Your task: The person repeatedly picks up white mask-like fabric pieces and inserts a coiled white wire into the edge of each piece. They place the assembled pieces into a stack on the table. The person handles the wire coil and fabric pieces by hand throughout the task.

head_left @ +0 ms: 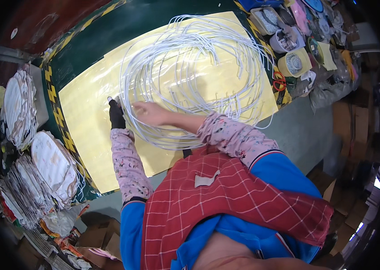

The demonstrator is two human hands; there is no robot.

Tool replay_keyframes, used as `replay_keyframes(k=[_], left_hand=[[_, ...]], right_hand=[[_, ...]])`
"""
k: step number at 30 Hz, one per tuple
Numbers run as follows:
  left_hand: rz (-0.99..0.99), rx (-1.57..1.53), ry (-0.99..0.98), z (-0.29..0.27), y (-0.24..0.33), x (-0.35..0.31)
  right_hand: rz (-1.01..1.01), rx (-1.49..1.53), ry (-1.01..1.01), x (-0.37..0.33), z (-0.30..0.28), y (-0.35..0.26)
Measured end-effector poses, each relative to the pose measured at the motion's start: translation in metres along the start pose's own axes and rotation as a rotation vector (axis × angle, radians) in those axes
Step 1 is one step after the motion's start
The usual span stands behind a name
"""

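Observation:
A large loose coil of thin white wires [142, 85], several with short hooked ends, lies on a yellow sheet [88, 148]. My left hand [117, 114], in a black glove with a bare fingertip showing, is just off the coil's left side. Its fingers look pressed together, and whatever they may hold is too small to make out. Bare and reaching across the coil from the right, my right hand [150, 113] has its fingers curled at the wires' left edge. What lies inside those fingers is hidden. The two hands are close together but apart.
Yellow-black tape [54, 96] borders the green table [109, 33]. Stacks of flat, oval white pieces [51, 162] stand to the left. At the right are red-handled scissors [279, 82], a yellow tub [304, 63] of grey material and other small containers. A cardboard box [97, 236] sits below left.

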State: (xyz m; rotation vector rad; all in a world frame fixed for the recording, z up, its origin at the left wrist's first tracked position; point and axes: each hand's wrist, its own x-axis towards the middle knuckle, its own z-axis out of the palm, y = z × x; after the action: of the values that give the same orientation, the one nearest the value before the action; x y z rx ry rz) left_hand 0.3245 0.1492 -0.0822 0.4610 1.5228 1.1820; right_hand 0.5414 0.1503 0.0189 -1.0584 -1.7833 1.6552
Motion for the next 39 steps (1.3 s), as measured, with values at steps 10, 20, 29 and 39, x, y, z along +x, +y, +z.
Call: replay_keyframes(k=[10,20,29,39], left_hand=[[0.153,0.798,0.107,0.036,0.014,-0.006],[0.084,0.623,-0.217,0.121,0.053,0.013],[0.198,0.939,0.028,0.134,0.044,0.039],[-0.122,0.509,-0.321,0.116,0.038,0.059]], right_hand=[[0.56,-0.134,0.876,0.013,-0.15,0.115],[0.282,0.45,0.419,0.066,-0.047,0.065],[0.324,0.708,0.48,0.084,-0.037,0.087],[0.449,1.073,-0.034,0.084,-0.071,0.076]])
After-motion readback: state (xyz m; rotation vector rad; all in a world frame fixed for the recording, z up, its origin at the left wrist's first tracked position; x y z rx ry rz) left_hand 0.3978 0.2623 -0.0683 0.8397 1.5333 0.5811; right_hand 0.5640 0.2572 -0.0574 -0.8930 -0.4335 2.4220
